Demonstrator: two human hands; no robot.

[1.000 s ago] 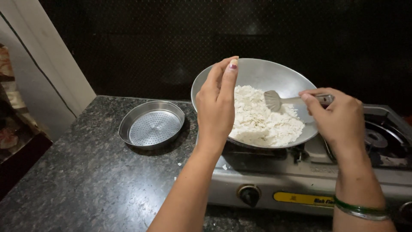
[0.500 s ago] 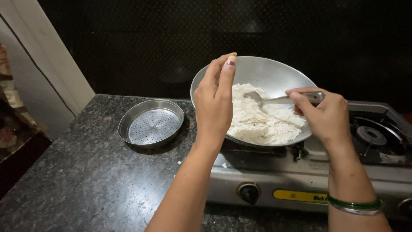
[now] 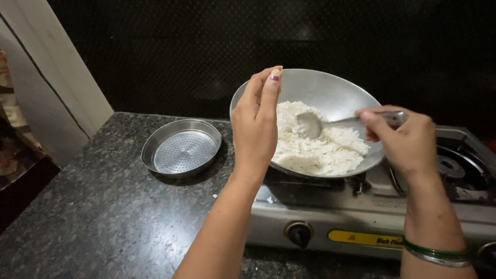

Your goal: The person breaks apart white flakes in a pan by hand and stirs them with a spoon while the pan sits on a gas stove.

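My right hand (image 3: 400,142) is closed around the far end of a metal spatula (image 3: 330,123), fingers curled over the handle, wrist bent down and forearm rising from the lower right with green bangles (image 3: 436,254) on it. From that hand the spatula runs leftward and slightly down; its long axis lies almost level across the pan, and its blade sits in the white grated food (image 3: 318,142) near the middle of the heap.

My left hand (image 3: 256,124) grips the near-left rim of the steel wok (image 3: 330,90), fingers together and pointing up, thumb side toward the food, forearm coming up from the bottom centre. It is the hand nearer the rim; the right is the one nearer the blade.

The wok rests on the left burner of a steel gas stove (image 3: 361,217). To its left, just apart on the speckled granite counter (image 3: 93,217), stands a round perforated steel plate (image 3: 182,149).
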